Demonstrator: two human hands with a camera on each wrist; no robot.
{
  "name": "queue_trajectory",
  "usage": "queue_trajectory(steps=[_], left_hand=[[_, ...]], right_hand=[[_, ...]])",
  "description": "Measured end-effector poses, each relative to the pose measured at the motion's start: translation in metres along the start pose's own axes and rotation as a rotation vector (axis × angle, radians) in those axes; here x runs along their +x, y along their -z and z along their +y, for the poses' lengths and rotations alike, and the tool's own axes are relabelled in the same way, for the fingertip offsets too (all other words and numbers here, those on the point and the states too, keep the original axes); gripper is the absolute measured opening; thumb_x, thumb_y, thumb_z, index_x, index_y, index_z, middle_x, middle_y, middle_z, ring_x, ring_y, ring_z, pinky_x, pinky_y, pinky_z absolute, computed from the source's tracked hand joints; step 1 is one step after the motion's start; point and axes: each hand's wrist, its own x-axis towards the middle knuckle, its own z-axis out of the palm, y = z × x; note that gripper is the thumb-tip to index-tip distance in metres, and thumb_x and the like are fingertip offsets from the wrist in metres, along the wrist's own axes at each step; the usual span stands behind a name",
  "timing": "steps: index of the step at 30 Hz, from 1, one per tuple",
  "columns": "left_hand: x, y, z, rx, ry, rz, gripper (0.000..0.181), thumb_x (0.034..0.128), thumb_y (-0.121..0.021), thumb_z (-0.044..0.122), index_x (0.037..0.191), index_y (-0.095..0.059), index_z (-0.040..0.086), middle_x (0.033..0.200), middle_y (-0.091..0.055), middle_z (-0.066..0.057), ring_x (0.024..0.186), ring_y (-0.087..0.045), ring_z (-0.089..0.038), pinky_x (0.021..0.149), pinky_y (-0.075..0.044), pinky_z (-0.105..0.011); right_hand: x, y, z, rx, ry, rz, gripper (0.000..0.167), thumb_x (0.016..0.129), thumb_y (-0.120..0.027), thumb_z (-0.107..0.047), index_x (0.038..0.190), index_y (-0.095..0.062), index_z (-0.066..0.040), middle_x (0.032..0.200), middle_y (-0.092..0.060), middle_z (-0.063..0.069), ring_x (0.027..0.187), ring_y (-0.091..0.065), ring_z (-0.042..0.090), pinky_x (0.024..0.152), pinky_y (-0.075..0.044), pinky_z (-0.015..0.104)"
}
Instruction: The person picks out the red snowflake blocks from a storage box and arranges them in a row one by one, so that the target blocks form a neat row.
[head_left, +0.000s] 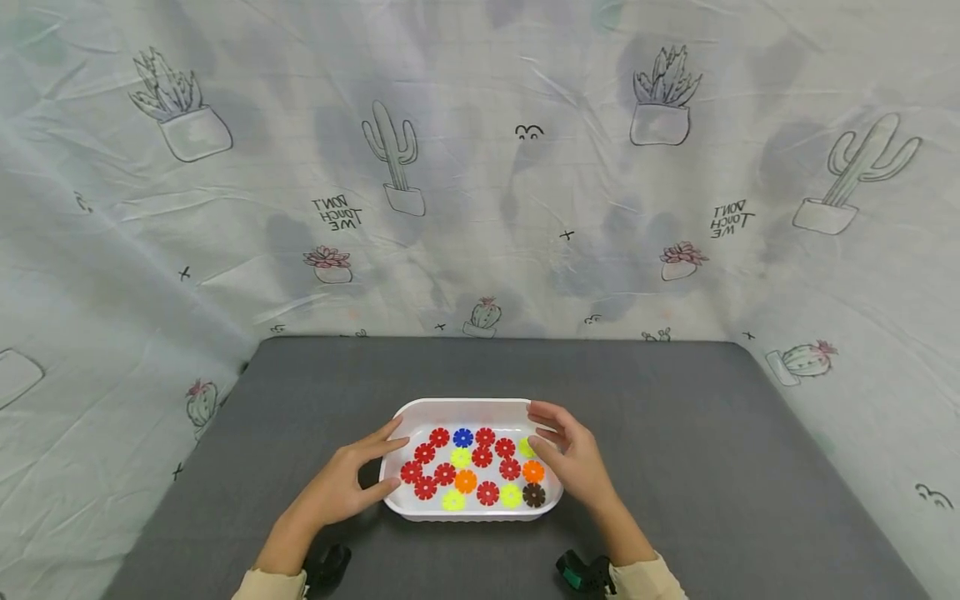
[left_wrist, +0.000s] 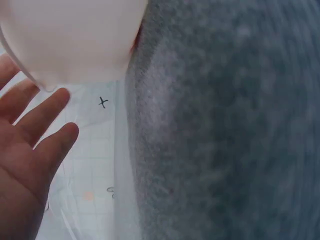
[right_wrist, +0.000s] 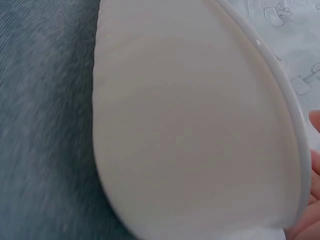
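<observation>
Cloth backdrop [head_left: 465, 158] w/ cactus + potted-plant prints, mirrored lettering, behind & at both sides; grey table [head_left: 660, 433] in front of it; white tray [head_left: 472, 515] on table, near edge side, approx. centre, long side L-R, upright, discs inside; L hand [head_left: 345, 483] at tray's left end, fingers spread wide & loosely bent, fingertips at/over rim, thumb apart, lower down by same end; R hand [head_left: 577, 457] at right end, fingers reaching over rim, thumb apart, above tray's inside; neither hand has a clear grip on anything; exact contact w/ rim can't tell; pale sleeves [head_left: 647, 581] at both wrists; black wrist units [head_left: 585, 572] below hands, right one w/ green patch; discs notched, flat, spread in tray: red discs [head_left: 482, 456] most, then yellow discs [head_left: 511, 495], two orange discs [head_left: 465, 481], one blue disc [head_left: 462, 437], one brown disc [head_left: 533, 495] near right front corner; one yellow partly hidden by R thumb.
</observation>
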Motion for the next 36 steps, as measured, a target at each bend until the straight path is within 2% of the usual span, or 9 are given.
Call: queue_trajectory(steps=[6, 8, 12, 16, 22, 25, 31, 36], left_hand=[[-0.001, -0.003, -0.003, -0.03, -0.002, 0.023, 0.05, 0.08, -0.072, 0.027, 0.127, -0.062, 0.013, 0.148, -0.043, -0.006, 0.129, -0.049, -0.03, 0.095, -0.045, -0.056], [-0.001, -0.004, -0.003, -0.034, -0.001, 0.027, 0.05, 0.0799, -0.073, 0.027, 0.127, -0.062, 0.013, 0.148, -0.043, -0.006, 0.128, -0.049, -0.03, 0.095, -0.045, -0.055], [-0.002, -0.006, -0.004, -0.043, -0.003, 0.035, 0.05, 0.0796, -0.073, 0.026, 0.126, -0.062, 0.014, 0.147, -0.043, -0.006, 0.129, -0.049, -0.03, 0.095, -0.045, -0.056], [-0.002, -0.007, -0.005, -0.053, 0.001, 0.031, 0.049, 0.0795, -0.073, 0.026, 0.126, -0.063, 0.013, 0.147, -0.043, -0.006, 0.129, -0.048, -0.03, 0.095, -0.045, -0.057], [-0.002, -0.008, -0.006, -0.076, 0.014, 0.022, 0.049, 0.0797, -0.073, 0.026, 0.126, -0.063, 0.013, 0.148, -0.043, -0.005, 0.13, -0.047, -0.031, 0.095, -0.043, -0.058], [-0.002, -0.008, -0.006, -0.078, 0.011, 0.029, 0.048, 0.0794, -0.072, 0.025, 0.125, -0.063, 0.012, 0.148, -0.043, -0.005, 0.13, -0.047, -0.03, 0.095, -0.043, -0.059], [-0.001, -0.006, -0.007, -0.081, 0.006, 0.035, 0.047, 0.0792, -0.072, 0.024, 0.124, -0.064, 0.013, 0.147, -0.044, -0.006, 0.129, -0.048, -0.03, 0.095, -0.043, -0.059], [-0.001, -0.005, -0.007, -0.086, 0.024, 0.023, 0.047, 0.08, -0.072, 0.026, 0.124, -0.064, 0.013, 0.148, -0.043, -0.005, 0.131, -0.046, -0.031, 0.096, -0.042, -0.06]], right_hand=[[0.012, -0.013, 0.025, 0.059, -0.104, -0.029, 0.048, 0.086, -0.067, -0.004, 0.13, -0.05, 0.003, 0.13, -0.055, 0.022, 0.121, -0.054, 0.036, 0.099, -0.044, 0.045], [0.016, -0.015, 0.026, 0.059, -0.14, -0.046, 0.048, 0.086, -0.068, -0.009, 0.13, -0.052, -0.002, 0.131, -0.056, 0.017, 0.122, -0.054, 0.031, 0.1, -0.044, 0.042], [0.023, -0.02, 0.026, 0.073, -0.173, -0.095, 0.048, 0.086, -0.069, -0.012, 0.13, -0.052, -0.002, 0.132, -0.056, 0.016, 0.122, -0.054, 0.029, 0.102, -0.042, 0.042], [0.029, -0.025, 0.028, 0.086, -0.195, -0.129, 0.046, 0.086, -0.067, -0.008, 0.129, -0.052, 0.0, 0.13, -0.056, 0.019, 0.122, -0.053, 0.032, 0.105, -0.039, 0.046], [0.037, -0.035, 0.034, -0.042, -0.265, -0.165, 0.039, 0.087, -0.064, -0.002, 0.125, -0.056, -0.004, 0.125, -0.061, 0.013, 0.118, -0.056, 0.03, 0.104, -0.04, 0.049], [0.042, -0.037, 0.034, -0.122, -0.267, -0.209, 0.038, 0.085, -0.063, 0.001, 0.123, -0.058, -0.002, 0.122, -0.062, 0.014, 0.115, -0.057, 0.032, 0.101, -0.043, 0.049], [0.052, -0.04, 0.036, -0.267, -0.319, -0.291, 0.035, 0.083, -0.064, 0.006, 0.118, -0.061, 0.0, 0.113, -0.066, 0.014, 0.105, -0.061, 0.03, 0.092, -0.051, 0.044], [0.056, -0.042, 0.039, -0.387, -0.345, -0.321, 0.031, 0.079, -0.067, 0.006, 0.109, -0.065, -0.001, 0.104, -0.067, 0.009, 0.097, -0.062, 0.024, 0.087, -0.054, 0.039]])
